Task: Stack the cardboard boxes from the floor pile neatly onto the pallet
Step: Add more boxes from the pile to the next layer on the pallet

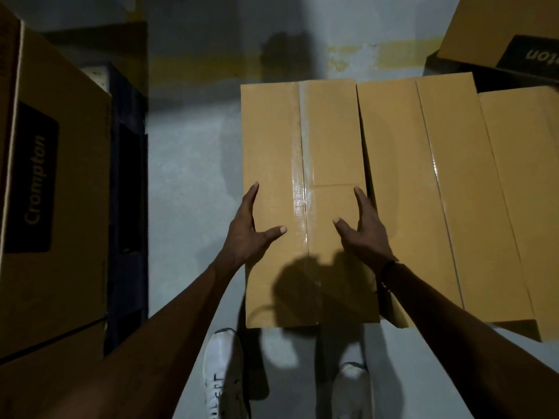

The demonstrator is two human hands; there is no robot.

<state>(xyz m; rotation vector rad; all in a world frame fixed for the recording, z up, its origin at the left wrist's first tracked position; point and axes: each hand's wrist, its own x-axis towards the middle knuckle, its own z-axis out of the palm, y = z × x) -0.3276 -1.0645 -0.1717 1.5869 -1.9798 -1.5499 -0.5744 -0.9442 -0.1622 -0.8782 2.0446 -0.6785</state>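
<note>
Hands flank a tall cardboard box [305,164] standing on the grey floor [193,176], seen from above. Left hand [246,228] lies along the box's left top edge, fingers straight and pointing away from the person, thumb spread across the top face. Right hand [363,228] mirrors it on the right edge, fingers straight in the narrow gap between this box and the neighbouring box [423,192], thumb splayed inward on the top. Both hands are flat and spread against the cardboard; neither is curled round it. A clear tape strip [304,182] runs lengthwise over the central seam of the held box, and the person's head shadow falls on its near end.

To the right, the neighbouring box stands just beside the held one, and a further box [520,192] stands beside that. In the upper right corner a tilted box [496,28] shows a dark label with partly visible lettering.

At the left edge, a large box [60,192] bearing a dark "Crompton" label [33,179] rests on a dark blue pallet [130,189], well apart from the held box across bare floor. Below, two white shoes [223,373] stand on the floor at the near end of the held box. A dark band [388,269] circles the right wrist.
</note>
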